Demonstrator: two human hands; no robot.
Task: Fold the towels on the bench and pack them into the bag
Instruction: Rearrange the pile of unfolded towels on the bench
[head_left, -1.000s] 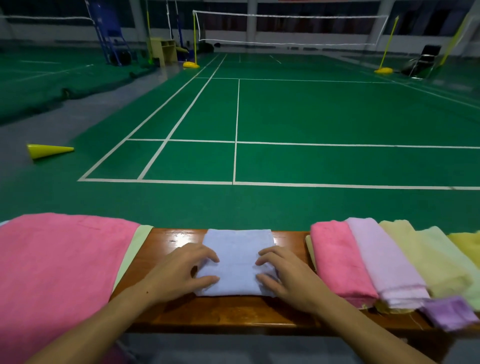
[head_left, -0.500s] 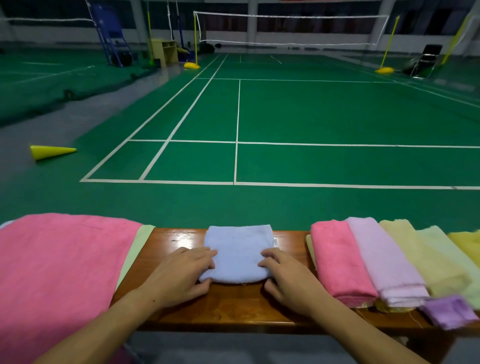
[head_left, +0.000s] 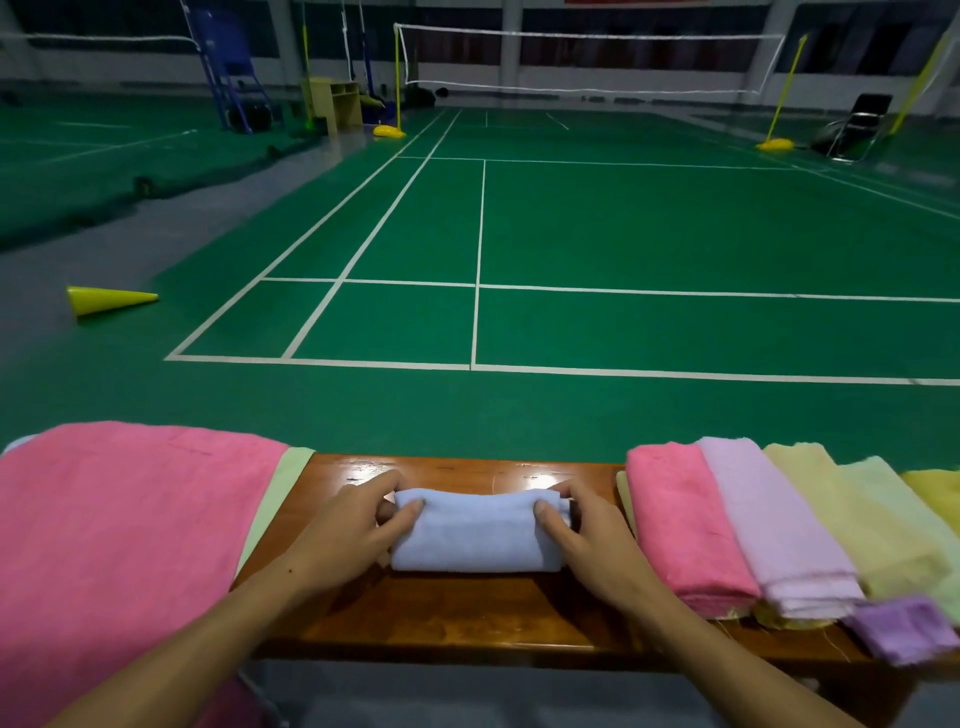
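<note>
Blue towel (head_left: 478, 535): folded into a thick pad, lying at the middle of the counter (head_left: 467, 618), at 6 o'clock in the view
Left hand (head_left: 345, 530): fingers curled round the towel's left end, thumb on top, the other fingers behind the far edge
Right hand (head_left: 589, 535): grips the towel's right end the same way, thumb on the upper face, fingers wrapped over the back
Pink sheet (head_left: 119, 545): spread flat over the counter's left part, at 8 o'clock, apart from the blue towel
Green towel (head_left: 272, 499): pale strip showing from under the pink sheet's right edge
Folded row: at 4 o'clock, a pink towel (head_left: 685, 525), then a lilac towel (head_left: 769, 525), then yellow towels (head_left: 852, 519), side by side and touching
Purple cloth (head_left: 904, 626): small piece at the near right edge of the counter, just beside the lilac towel
Cone (head_left: 106, 300): yellow, lying on its side on the floor at 10 o'clock
Net (head_left: 587, 62): strung across the green court at 12 o'clock
Bag: not seen in this view
</note>
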